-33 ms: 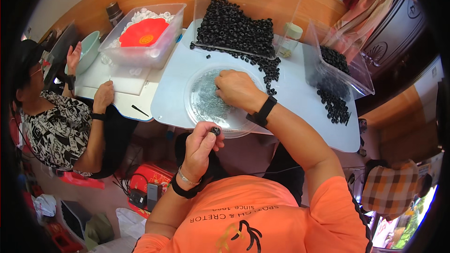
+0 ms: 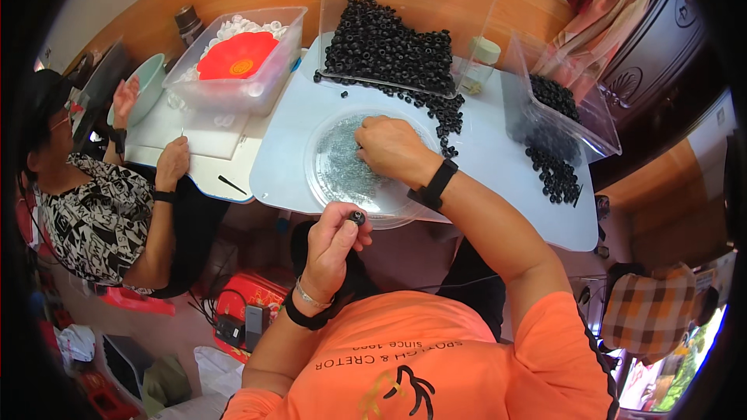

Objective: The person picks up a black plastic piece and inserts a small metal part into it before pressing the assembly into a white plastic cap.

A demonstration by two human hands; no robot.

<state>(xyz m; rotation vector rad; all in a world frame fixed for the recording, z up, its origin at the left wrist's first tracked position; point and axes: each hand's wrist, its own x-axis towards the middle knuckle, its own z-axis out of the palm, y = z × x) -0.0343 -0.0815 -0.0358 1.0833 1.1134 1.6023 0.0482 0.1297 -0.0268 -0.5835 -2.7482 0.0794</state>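
Observation:
Between the thumb and fingers of my left hand (image 2: 327,243) is a small black ring-shaped part (image 2: 356,218), its hollow end turned up, just off the table's near edge. My right hand (image 2: 393,146) reaches over a clear round tray (image 2: 313,157) spread with many tiny shiny pieces (image 2: 346,162), too small to name. Its fingers are curled together and touch down among the pieces; whatever they pinch is hidden. Behind the tray, a clear plastic bin (image 2: 467,0) lies tipped on its side, and a heap of the same black parts (image 2: 389,50) spills from it onto the table.
A second clear bin (image 2: 599,134) of black parts is tipped at the right, beside a lidded jar (image 2: 478,66). On the left, a co-worker's hand (image 2: 173,162) holds something thin near a tub of white parts (image 2: 268,85) with a red dish (image 2: 237,54) on top.

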